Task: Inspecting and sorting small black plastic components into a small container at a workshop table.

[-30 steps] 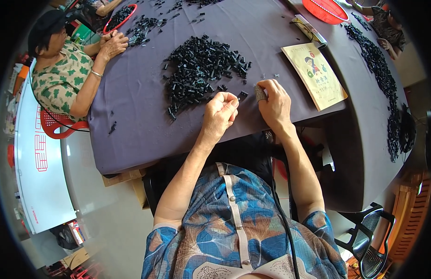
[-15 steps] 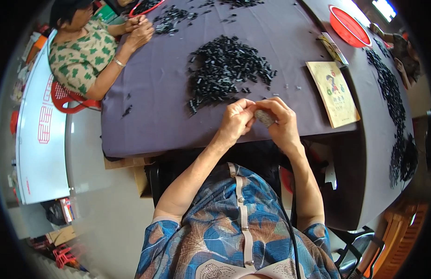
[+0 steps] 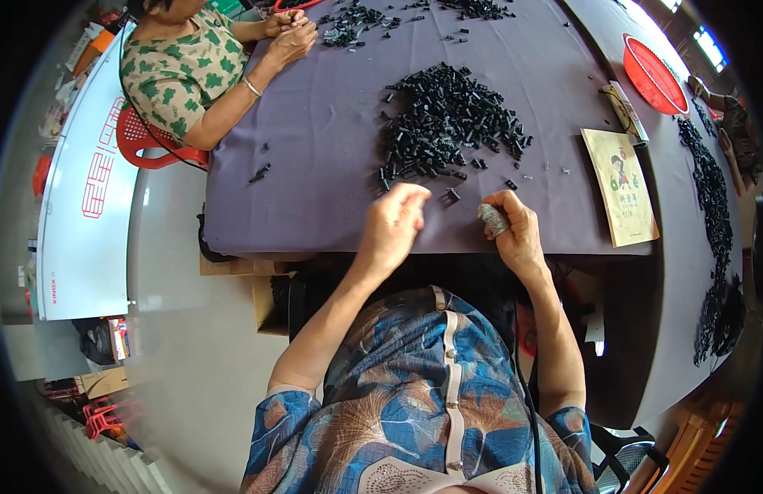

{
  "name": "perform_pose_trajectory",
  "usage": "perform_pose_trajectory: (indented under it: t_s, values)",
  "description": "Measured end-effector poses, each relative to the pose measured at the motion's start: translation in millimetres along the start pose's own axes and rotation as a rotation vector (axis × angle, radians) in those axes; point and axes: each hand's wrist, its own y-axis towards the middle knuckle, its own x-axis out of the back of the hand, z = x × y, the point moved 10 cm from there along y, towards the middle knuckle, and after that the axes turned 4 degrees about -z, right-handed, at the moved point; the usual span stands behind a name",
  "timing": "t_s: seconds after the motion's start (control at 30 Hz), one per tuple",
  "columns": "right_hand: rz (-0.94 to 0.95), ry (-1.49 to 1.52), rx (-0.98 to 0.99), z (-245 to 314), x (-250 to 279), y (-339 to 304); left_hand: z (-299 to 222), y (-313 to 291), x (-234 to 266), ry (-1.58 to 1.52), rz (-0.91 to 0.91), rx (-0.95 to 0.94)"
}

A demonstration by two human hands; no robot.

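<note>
A large pile of small black plastic pieces (image 3: 447, 119) lies on the cloth-covered table. My left hand (image 3: 392, 230) is just in front of the pile's near edge, its fingers curled and smeared by motion. Whether it holds a piece I cannot tell. A single black piece (image 3: 452, 195) lies on the cloth between my hands. To its right, my right hand (image 3: 517, 230) is closed, index finger bent toward the thumb. A grey speckled lump (image 3: 492, 219) shows at its thumb side; I cannot tell whether it is held or wrapped round the thumb.
A yellowish booklet (image 3: 620, 188) lies to the right, a narrow box (image 3: 624, 113) beyond it. A red plastic basket (image 3: 653, 74) stands at the far right, near a long strip of black pieces (image 3: 711, 214). At the far left a person (image 3: 188, 66) works with both hands.
My hands, together half a second ago, have parted. The left has moved left and toward the table's edge; the right stays closed. The whole view has shifted slightly.
</note>
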Motion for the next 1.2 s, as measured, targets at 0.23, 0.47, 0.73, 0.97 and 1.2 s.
perform_pose_trajectory:
  t_s: [0.23, 0.47, 0.73, 0.97, 1.2]
  values:
    - [-0.038, -0.112, 0.157, 10.1, 0.7, -0.4, -16.5, 18.8, 44.7, 0.515, -0.204, -0.254]
    - [-0.030, -0.087, 0.130, 6.9, 0.8, -1.5, -41.3, 28.8, 16.7, 0.764, -0.236, -0.439]
    - [-0.038, -0.058, 0.134, 8.0, 2.8, -1.4, -28.3, 27.9, 3.9, 0.808, -0.092, -0.303]
    - [-0.037, -0.085, 0.172, 14.9, 4.7, -2.0, -29.6, 24.7, 31.5, 0.779, -0.276, -0.325]
    - [-0.041, -0.108, 0.229, 13.7, 5.1, -3.6, -36.2, 33.5, 14.5, 0.795, -0.207, -0.334]
